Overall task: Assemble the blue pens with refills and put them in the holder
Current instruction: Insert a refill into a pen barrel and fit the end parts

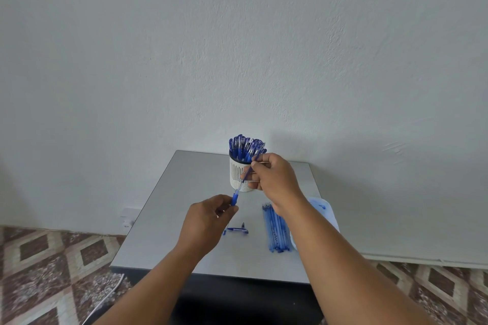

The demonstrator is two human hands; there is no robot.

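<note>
Blue plastic links both hands: the left hand (211, 212) pinches the blue grip end of a pen (241, 182), and the right hand (274, 177), farther and higher, holds its clear barrel in curled fingers. The pen slants up to the right, directly in front of the holder (239, 175). This white slotted holder, packed with capped blue pens, stands near the far edge of the grey counter (171, 219), just behind the right hand. Bare counter lies left of the left hand. A cap (237, 230) lies just near of the left hand. Refills (276, 229) lie in a bundle under the right forearm, a pale bag (327, 210) beside them at the right edge.
</note>
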